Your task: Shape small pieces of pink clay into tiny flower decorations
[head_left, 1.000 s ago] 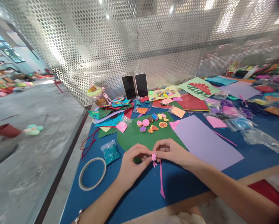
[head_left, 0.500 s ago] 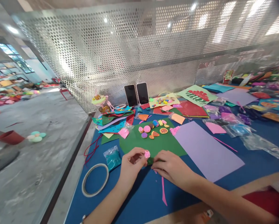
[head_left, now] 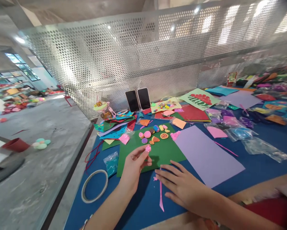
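My left hand (head_left: 133, 167) pinches a small pink foam piece (head_left: 148, 148) between thumb and fingertips, lifted just over the near edge of a dark green sheet (head_left: 167, 151). My right hand (head_left: 182, 186) lies flat on the blue table (head_left: 265, 159) with fingers spread and nothing in it, its fingertips next to a thin pink strip (head_left: 160, 193) and a pink scrap (head_left: 155, 178). Several small coloured foam shapes (head_left: 154, 132) sit in a cluster on the far part of the green sheet.
A tape ring (head_left: 95, 186) and a teal bag (head_left: 111, 163) lie at the left. A lilac sheet (head_left: 207, 154) is to the right, plastic bags (head_left: 239, 131) beyond it. Two phones (head_left: 138, 99) lean on the perforated metal screen (head_left: 143, 64). Coloured paper is piled behind.
The hands have come apart: the left hand lifted the pink piece up over the green sheet, and the right hand let go, opened and settled flat on the table.
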Available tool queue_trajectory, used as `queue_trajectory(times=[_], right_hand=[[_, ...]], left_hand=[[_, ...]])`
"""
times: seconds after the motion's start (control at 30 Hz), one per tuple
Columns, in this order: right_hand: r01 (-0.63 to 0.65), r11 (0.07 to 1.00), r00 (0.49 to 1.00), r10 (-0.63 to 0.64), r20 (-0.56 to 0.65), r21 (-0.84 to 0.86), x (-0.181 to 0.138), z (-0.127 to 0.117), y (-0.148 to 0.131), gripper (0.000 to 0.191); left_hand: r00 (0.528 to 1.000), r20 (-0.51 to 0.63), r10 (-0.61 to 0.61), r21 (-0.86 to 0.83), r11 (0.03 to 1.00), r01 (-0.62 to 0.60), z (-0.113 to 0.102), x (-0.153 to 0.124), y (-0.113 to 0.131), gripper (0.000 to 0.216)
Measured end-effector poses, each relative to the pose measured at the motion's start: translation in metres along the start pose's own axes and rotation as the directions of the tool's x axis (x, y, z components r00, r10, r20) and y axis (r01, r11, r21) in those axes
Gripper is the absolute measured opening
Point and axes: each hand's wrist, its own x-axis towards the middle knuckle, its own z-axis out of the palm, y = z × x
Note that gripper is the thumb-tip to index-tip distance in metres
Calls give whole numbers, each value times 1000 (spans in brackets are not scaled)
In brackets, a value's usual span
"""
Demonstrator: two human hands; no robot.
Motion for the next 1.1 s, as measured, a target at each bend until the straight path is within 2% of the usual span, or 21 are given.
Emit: queue_trajectory(times=[0.1, 0.2, 0.27, 0.33, 0.47, 0.57, 0.7, 0.8, 0.93, 1.0, 1.1], right_hand=[[-15, 996, 1000, 17, -25, 87, -3, -10, 11, 43], [-62, 987, 977, 90, -193, 148, -10, -30, 36, 32], [-105, 978, 959, 148, -243, 181, -16, -46, 59, 25], [-195, 965, 953, 228, -197, 176, -23, -60, 85, 23], [-464, 883, 882, 468, -56, 78, -36, -68, 137, 27], [-511, 859, 860, 511, 9, 42, -47, -59, 161, 42], [-506, 862, 860, 500, 102, 37, -59, -45, 159, 61], [-503, 864, 857, 499, 128, 2, -62, -43, 142, 62], [-477, 879, 874, 472, 111, 16, -55, -57, 122, 54], [-492, 866, 871, 491, 33, 92, -44, -69, 118, 44], [-529, 761, 823, 568, 10, 375, -22, -82, 120, 32]], left_hand=[[999, 22, -29, 2, 1000, 29, 17, 9, 1, 32], [998, 38, -55, 20, 998, 54, 30, 23, -1, 32], [995, 54, -78, 35, 996, 76, 37, 33, -3, 30], [992, 75, -105, 49, 994, 102, 42, 42, -5, 29], [980, 126, -154, 74, 987, 145, 50, 55, -6, 29], [966, 173, -193, 95, 979, 178, 51, 62, -5, 29], [946, 223, -236, 112, 970, 215, 50, 69, -4, 29], [939, 241, -246, 110, 968, 225, 50, 72, -4, 27], [921, 281, -269, 129, 962, 241, 53, 74, -7, 28], [912, 303, -277, 146, 959, 243, 55, 77, -9, 31], [903, 327, -278, 175, 957, 231, 59, 81, -14, 35]])
